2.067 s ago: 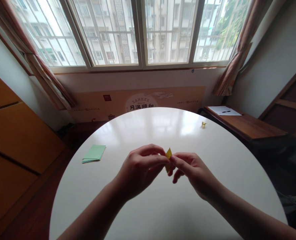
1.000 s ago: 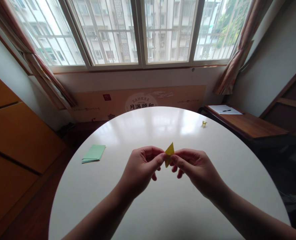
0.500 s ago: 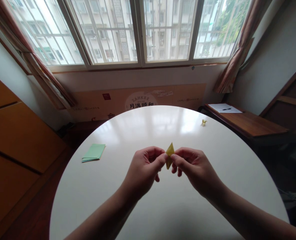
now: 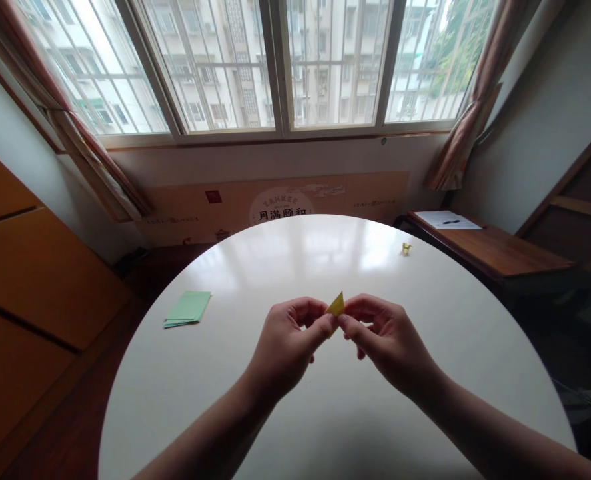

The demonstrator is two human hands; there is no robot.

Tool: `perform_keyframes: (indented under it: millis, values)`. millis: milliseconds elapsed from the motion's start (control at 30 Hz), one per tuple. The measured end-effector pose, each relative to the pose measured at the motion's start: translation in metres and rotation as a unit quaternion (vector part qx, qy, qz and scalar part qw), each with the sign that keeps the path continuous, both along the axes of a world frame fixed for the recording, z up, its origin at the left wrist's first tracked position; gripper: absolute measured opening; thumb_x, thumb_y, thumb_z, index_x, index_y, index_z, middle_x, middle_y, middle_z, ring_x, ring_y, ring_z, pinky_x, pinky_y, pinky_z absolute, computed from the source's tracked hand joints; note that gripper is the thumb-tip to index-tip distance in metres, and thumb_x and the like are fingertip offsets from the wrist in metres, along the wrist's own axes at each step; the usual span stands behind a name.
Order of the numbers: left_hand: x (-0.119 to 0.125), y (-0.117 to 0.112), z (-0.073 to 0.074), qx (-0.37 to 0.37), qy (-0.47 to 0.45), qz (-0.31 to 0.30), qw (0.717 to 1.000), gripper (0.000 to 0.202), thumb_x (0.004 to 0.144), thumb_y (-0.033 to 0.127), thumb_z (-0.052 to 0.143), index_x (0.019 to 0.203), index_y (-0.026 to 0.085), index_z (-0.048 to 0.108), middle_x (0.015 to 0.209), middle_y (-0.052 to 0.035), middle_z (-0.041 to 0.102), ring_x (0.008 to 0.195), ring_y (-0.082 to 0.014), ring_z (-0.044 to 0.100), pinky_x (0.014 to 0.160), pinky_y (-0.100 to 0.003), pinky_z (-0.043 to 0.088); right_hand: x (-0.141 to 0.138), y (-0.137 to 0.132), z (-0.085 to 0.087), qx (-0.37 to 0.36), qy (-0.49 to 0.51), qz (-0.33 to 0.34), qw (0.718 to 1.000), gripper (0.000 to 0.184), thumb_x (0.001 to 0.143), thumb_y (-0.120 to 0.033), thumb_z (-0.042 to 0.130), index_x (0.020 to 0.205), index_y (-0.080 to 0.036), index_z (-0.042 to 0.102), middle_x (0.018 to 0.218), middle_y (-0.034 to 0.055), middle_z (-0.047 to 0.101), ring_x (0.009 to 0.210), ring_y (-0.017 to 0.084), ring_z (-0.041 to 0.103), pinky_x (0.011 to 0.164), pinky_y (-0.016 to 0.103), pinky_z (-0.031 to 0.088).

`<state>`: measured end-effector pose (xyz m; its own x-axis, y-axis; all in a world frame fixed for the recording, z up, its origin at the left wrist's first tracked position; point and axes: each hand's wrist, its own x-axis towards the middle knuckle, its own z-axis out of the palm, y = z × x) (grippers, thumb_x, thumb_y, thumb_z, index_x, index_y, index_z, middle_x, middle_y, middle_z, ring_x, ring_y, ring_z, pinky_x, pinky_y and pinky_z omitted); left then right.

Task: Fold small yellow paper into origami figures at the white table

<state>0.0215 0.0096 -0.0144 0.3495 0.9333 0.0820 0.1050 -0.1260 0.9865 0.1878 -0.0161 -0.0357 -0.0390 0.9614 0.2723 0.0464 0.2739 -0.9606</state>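
A small piece of folded yellow paper [image 4: 336,305] is held above the middle of the table, its pointed tip upward. My left hand [image 4: 295,340] pinches its left side between thumb and fingers. On the other side, the thumb and fingertips of my right hand [image 4: 382,330] are closed on the paper's right edge. Both thumbs nearly meet in front and cover the paper's middle; a bit of its lower part shows beneath them.
The round white table [image 4: 215,400] bears a stack of green paper sheets [image 4: 189,307] at the left and a small yellow folded paper figure [image 4: 406,249] at the far right. Beyond it, a wooden surface [image 4: 515,250] holds a white sheet [image 4: 448,220] with a pen.
The yellow paper has gone from a full upright diamond to a tilted shape with mostly its upper triangle showing. Both thumbs have drawn closer together. Other things stay put.
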Motion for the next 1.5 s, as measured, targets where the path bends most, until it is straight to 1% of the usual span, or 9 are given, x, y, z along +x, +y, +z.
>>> perform_keyframes:
  millis: [100,300,500,600,733,967,1200,1333,1500]
  values:
    - [0.0015,-0.0007,-0.0024,0.007,-0.009,0.005,1.0,0.02,0.082,0.032,0.068,0.077,0.013,0.071,0.061,0.0007,0.057,0.047,-0.0059,0.041,0.038,-0.015,0.035,-0.0014,-0.0005,0.0002,0.003,-0.019,-0.006,1.0,0.011,0.085,-0.027,0.066,0.088,-0.018,0.071,0.075,0.0025,0.066,0.063,0.013,0.056,0.044,0.019,0.043]
    - [0.0025,-0.0004,-0.0003,-0.017,0.01,-0.004,1.0,0.025,0.082,0.037,0.068,0.084,0.012,0.073,0.065,-0.0026,0.063,0.051,-0.0095,0.048,0.038,-0.016,0.038,-0.0011,0.0032,0.0011,-0.011,-0.013,-0.008,1.0,0.012,0.086,-0.019,0.059,0.077,-0.017,0.066,0.068,-0.0016,0.061,0.046,0.006,0.043,0.039,0.017,0.035]
    - [-0.0001,0.0033,0.001,-0.031,0.02,0.004,0.999,0.025,0.08,0.036,0.068,0.074,0.012,0.07,0.052,0.0019,0.053,0.043,-0.007,0.041,0.036,-0.016,0.031,-0.0016,0.0049,-0.0008,-0.082,0.052,0.032,0.995,0.015,0.086,-0.026,0.063,0.075,-0.016,0.064,0.061,-0.0036,0.055,0.043,0.005,0.039,0.036,0.015,0.032]
    - [-0.0003,0.0041,0.0012,-0.045,-0.02,0.018,0.999,0.026,0.079,0.036,0.068,0.069,0.012,0.067,0.05,0.0033,0.05,0.041,-0.005,0.036,0.038,-0.016,0.026,-0.0017,0.0026,0.0013,-0.101,0.07,0.04,0.992,0.02,0.084,-0.035,0.067,0.082,-0.015,0.068,0.066,0.0001,0.059,0.052,0.009,0.048,0.035,0.015,0.034]
    - [-0.001,0.004,0.002,-0.079,-0.051,0.032,0.995,0.025,0.077,0.036,0.069,0.07,0.012,0.066,0.049,0.0046,0.048,0.041,-0.005,0.034,0.039,-0.017,0.026,-0.0001,0.0018,0.0048,-0.1,0.098,0.044,0.989,0.022,0.086,-0.036,0.063,0.087,-0.015,0.069,0.078,0.0052,0.063,0.066,0.015,0.055,0.035,0.015,0.037]
    - [-0.001,0.0031,0.0055,-0.069,-0.052,0.048,0.995,0.025,0.077,0.036,0.07,0.069,0.013,0.065,0.049,0.0053,0.046,0.041,-0.0052,0.035,0.039,-0.017,0.027,0.0018,0.0046,0.0036,-0.087,0.097,0.033,0.991,0.02,0.086,-0.036,0.063,0.082,-0.017,0.064,0.077,0.0032,0.062,0.064,0.014,0.055,0.034,0.014,0.036]
    - [0.0002,0.0009,0.0038,-0.005,-0.002,0.037,0.999,0.027,0.08,0.038,0.068,0.069,0.013,0.067,0.052,0.0028,0.052,0.041,-0.0056,0.038,0.038,-0.017,0.028,0.0011,0.0042,0.0003,-0.068,0.03,0.031,0.997,0.022,0.088,-0.036,0.063,0.081,-0.015,0.065,0.062,-0.0022,0.056,0.043,0.007,0.041,0.034,0.017,0.032]
    - [-0.0003,0.0018,0.004,0.006,0.044,0.013,0.999,0.028,0.083,0.039,0.065,0.077,0.012,0.071,0.062,-0.0018,0.062,0.046,-0.0082,0.045,0.039,-0.018,0.036,0.001,0.0062,0.0001,-0.043,0.015,0.014,0.999,0.018,0.088,-0.028,0.06,0.075,-0.015,0.063,0.062,-0.0018,0.057,0.043,0.006,0.04,0.037,0.017,0.031]
    - [0.0,0.002,0.0027,-0.011,0.049,-0.007,0.999,0.025,0.08,0.036,0.066,0.079,0.011,0.071,0.062,-0.0023,0.061,0.048,-0.0095,0.046,0.039,-0.019,0.038,-0.0005,0.0052,0.0018,-0.034,0.007,0.013,0.999,0.018,0.086,-0.026,0.06,0.071,-0.016,0.062,0.06,-0.0027,0.056,0.044,0.006,0.038,0.039,0.018,0.029]
